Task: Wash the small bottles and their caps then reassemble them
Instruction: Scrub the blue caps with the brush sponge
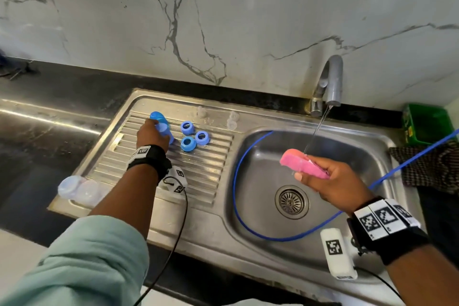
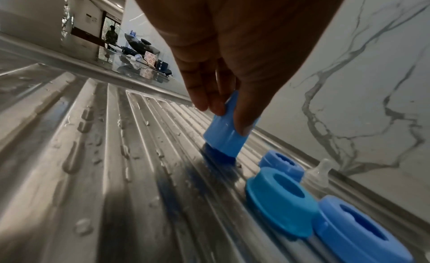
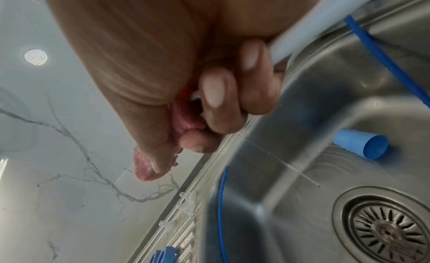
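The left hand [image 1: 152,134] holds a blue cap [image 1: 162,126] on the draining board [image 1: 203,169], while the right hand [image 1: 334,182], at 3 o'clock, grips a pink sponge [image 1: 301,164] under the tap [image 1: 329,82].

The person wears a pale green sleeve [image 1: 99,256] pushed up the left forearm. Each wrist carries a black strap [image 1: 151,156] with white tiles printed in black square codes [image 1: 380,218]. A white block [image 1: 337,253] hangs below the right wrist, and a thin black cable [image 1: 178,226] trails from the left.

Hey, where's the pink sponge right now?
In the head view the pink sponge is on the right, gripped in the right hand above the sink basin, directly under the tap's thin stream.
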